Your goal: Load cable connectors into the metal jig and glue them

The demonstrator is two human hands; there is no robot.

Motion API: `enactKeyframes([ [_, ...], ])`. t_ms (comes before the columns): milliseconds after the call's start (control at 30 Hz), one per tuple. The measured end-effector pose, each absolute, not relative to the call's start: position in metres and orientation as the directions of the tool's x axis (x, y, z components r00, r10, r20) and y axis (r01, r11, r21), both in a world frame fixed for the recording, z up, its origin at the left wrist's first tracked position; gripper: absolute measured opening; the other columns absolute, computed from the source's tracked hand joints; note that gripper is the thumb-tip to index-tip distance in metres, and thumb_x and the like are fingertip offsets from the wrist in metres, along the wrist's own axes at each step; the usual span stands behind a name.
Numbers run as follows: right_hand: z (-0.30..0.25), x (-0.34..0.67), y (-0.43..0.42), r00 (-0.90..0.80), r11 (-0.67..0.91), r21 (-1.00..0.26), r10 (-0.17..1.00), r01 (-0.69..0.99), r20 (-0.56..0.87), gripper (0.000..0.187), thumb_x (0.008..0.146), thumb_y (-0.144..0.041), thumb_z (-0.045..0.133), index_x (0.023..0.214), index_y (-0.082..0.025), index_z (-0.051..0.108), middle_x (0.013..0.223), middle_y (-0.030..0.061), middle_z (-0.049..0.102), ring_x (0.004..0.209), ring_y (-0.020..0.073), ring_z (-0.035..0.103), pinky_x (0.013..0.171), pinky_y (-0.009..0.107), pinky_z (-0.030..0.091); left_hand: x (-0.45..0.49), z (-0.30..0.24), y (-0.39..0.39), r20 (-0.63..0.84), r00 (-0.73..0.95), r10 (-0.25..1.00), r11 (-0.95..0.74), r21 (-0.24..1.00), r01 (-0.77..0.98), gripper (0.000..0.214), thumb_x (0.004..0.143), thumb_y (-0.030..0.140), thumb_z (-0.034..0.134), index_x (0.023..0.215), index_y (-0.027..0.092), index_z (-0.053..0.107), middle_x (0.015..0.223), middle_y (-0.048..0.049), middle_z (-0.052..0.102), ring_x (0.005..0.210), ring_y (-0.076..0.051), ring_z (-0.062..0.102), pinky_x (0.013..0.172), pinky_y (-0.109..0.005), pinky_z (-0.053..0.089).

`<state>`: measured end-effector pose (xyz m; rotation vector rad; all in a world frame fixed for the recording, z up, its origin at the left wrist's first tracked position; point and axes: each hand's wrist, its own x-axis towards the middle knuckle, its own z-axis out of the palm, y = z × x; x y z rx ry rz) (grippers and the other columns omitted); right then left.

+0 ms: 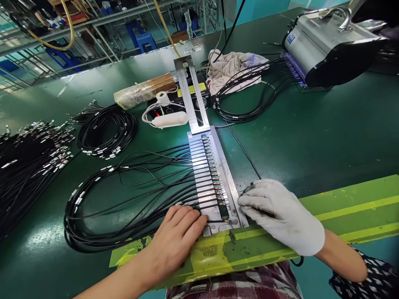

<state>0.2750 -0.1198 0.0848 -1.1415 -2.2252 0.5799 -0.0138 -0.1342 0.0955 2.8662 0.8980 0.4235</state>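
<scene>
A metal fixture (220,178) lies in front of me with a row of thin black cables (174,189) laid across it, their small connector ends lined up along its slot. My left hand (177,232), bare, rests at the near left edge of the fixture. Its fingers are closed over a black cable whose end comes out past the fingertips onto the plate. My right hand (280,211), in a white glove with grey-stained fingertips, is at the fixture's right edge with its fingers curled together. Whatever they hold is hidden; a dark cord (245,153) runs toward them.
Coiled cables (106,128) and a large cable bundle (31,158) lie at left. Behind the fixture are a black control box (174,104), a wrapped roll (145,89) and a cloth (233,68). A silver lamp-like machine (330,45) glows purple over cable ends. Yellow-green tape (352,207) lines the table edge.
</scene>
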Motion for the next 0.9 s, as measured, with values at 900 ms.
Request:
enactKeyframes([
  [900, 0.083, 0.275, -0.119, -0.472, 0.498, -0.617, 0.853, 0.609, 0.222, 0.017, 0.095, -0.024, 0.056, 0.099, -0.025, 0.073, 0.083, 0.0020, 0.074, 0.077, 0.0181, 0.062, 0.077, 0.037, 0.044, -0.015, 0.109, -0.114, 0.066, 0.744, 0.665, -0.674, 0.482, 0.560, 0.049, 0.087, -0.002, 0.034, 0.126, 0.019, 0.056, 0.106, -0.0083, 0.066, 0.088, -0.016, 0.064, 0.077, -0.027, 0.057],
])
